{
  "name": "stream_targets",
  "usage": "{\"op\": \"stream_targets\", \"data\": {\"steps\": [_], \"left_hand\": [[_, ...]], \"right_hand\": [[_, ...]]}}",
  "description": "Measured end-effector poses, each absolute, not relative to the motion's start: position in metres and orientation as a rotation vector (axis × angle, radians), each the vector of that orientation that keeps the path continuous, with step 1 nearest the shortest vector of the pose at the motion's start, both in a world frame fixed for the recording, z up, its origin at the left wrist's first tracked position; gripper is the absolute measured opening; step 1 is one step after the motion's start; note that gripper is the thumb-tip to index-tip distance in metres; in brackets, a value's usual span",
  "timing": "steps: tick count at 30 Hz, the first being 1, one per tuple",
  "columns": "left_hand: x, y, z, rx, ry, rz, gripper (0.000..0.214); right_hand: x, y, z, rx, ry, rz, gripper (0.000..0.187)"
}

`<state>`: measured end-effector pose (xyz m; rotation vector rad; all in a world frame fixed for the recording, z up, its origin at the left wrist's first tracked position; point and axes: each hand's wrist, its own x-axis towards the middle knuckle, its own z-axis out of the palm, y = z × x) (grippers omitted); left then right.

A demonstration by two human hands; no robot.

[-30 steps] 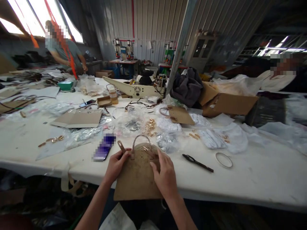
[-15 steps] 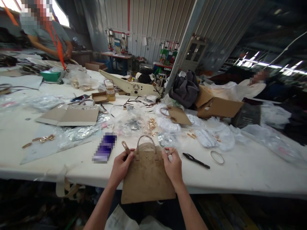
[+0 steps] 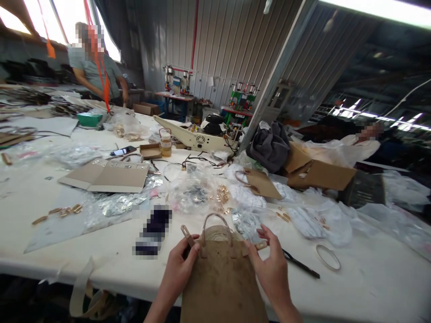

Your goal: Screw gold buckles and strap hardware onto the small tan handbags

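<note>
A brown handbag (image 3: 220,278) with a looped top handle (image 3: 217,217) is upright in front of me at the table's edge. My left hand (image 3: 180,264) grips its upper left corner, thumb in front. A narrow strap tab with a metal end (image 3: 187,235) sticks up beside that thumb. At the upper right corner, my right hand (image 3: 272,264) has its thumb on the bag by a second strap tab (image 3: 261,245); its index finger is raised away. The bag's lower edge falls outside the view.
A black pen-like tool (image 3: 301,264) and a pale ring (image 3: 328,257) lie to the right. Gold metal pieces (image 3: 222,194), plastic bags (image 3: 188,193) and flat bag panels (image 3: 104,175) spread across the white table (image 3: 111,255). Another person (image 3: 97,76) stands at the far left.
The view has tilted up, so the table and bag sit lower in the picture. My right hand's fingers have opened out from the strap tab, while my left hand keeps its grip.
</note>
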<state>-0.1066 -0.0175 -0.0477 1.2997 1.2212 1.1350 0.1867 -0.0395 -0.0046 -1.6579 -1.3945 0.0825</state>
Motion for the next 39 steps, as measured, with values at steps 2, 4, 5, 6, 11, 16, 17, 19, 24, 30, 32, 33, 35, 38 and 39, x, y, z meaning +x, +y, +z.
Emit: {"op": "stream_targets", "data": {"steps": [2,4,5,6,11,16,17,19,24,30,32,33,35,38,39], "left_hand": [[-0.108,-0.017,-0.047,1.33,1.216,1.136,0.05],[-0.108,-0.017,-0.047,1.364,1.194,1.145,0.046],[-0.109,-0.016,-0.047,1.372,1.189,1.147,0.044],[-0.109,-0.016,-0.048,1.374,1.191,1.143,0.044],[-0.109,-0.013,-0.051,1.35,1.254,1.117,0.051],[-0.109,-0.011,-0.05,1.379,1.246,1.097,0.048],[-0.109,-0.011,-0.05,1.382,1.245,1.099,0.048],[-0.109,-0.01,-0.052,1.383,1.239,1.099,0.047],[-0.109,-0.009,-0.052,1.385,1.208,1.088,0.045],[-0.106,-0.008,-0.05,1.434,1.222,1.157,0.043],[-0.104,-0.009,-0.051,1.482,1.268,1.194,0.042],[-0.104,-0.01,-0.051,1.523,1.284,1.201,0.041],[-0.103,-0.012,-0.05,1.642,1.292,1.18,0.04],[-0.101,-0.012,-0.041,1.8,1.336,1.161,0.04],[-0.099,-0.011,-0.034,1.815,1.365,1.184,0.042]], "right_hand": [[0.185,-0.031,0.015,-1.563,-1.54,0.056,0.05],[0.185,-0.017,0.033,-1.503,-1.592,0.186,0.041],[0.185,-0.008,0.04,-1.493,-1.586,0.278,0.039],[0.186,0.002,0.045,-1.492,-1.576,0.365,0.038],[0.192,0.079,0.057,-1.618,-1.84,0.338,0.018],[0.184,0.151,0.043,-1.807,-2.198,0.197,0.036],[0.181,0.16,0.038,-1.816,-2.224,0.216,0.035],[0.176,0.172,0.03,-1.836,-2.283,0.247,0.028],[0.175,0.179,0.021,-1.858,-2.265,0.294,0.018],[0.189,0.173,0.034,-1.754,-1.973,0.441,0.022],[0.194,0.168,0.042,-1.689,-1.809,0.537,0.025],[0.197,0.164,0.046,-1.651,-1.722,0.593,0.028],[0.201,0.153,0.055,-1.562,-1.551,0.689,0.038],[0.204,0.126,0.069,-1.431,-1.352,0.753,0.054],[0.203,0.114,0.073,-1.374,-1.287,0.778,0.058]]}}
